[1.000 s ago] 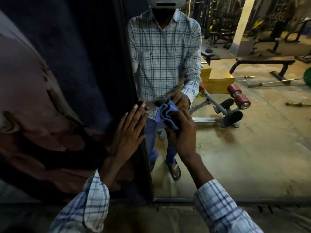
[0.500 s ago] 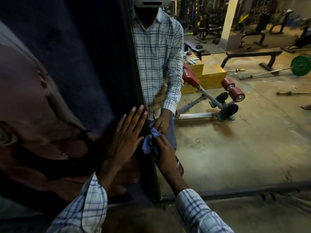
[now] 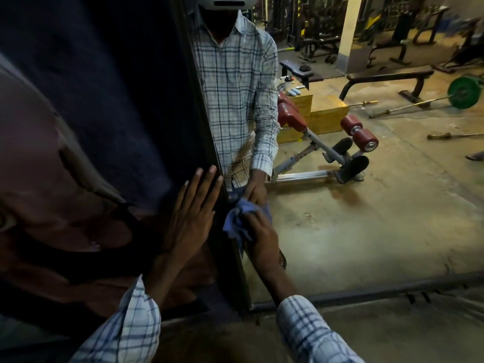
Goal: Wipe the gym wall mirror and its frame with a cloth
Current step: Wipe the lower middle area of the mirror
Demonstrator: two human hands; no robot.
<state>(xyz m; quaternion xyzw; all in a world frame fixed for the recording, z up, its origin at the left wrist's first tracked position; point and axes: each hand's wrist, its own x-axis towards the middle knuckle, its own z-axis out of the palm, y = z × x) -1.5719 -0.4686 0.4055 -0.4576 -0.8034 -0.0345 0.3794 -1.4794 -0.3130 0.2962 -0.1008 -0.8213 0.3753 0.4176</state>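
The wall mirror fills the right half of the head view and reflects the gym floor and a person in a checked shirt. Its dark frame runs up its left edge, and a bottom rail runs along the floor. My right hand grips a crumpled blue cloth and presses it against the glass right beside the frame, low down. My left hand lies flat with straight fingers on the dark wall panel, its fingertips at the frame.
Left of the frame is a dark wall with a large printed picture. The reflection holds a red-padded bench, a wooden box, a pillar and a barbell with a green plate.
My right hand has carried the cloth down and to the left along the glass, from beside my fingertips to next to the frame. My left hand stayed flat on the wall.
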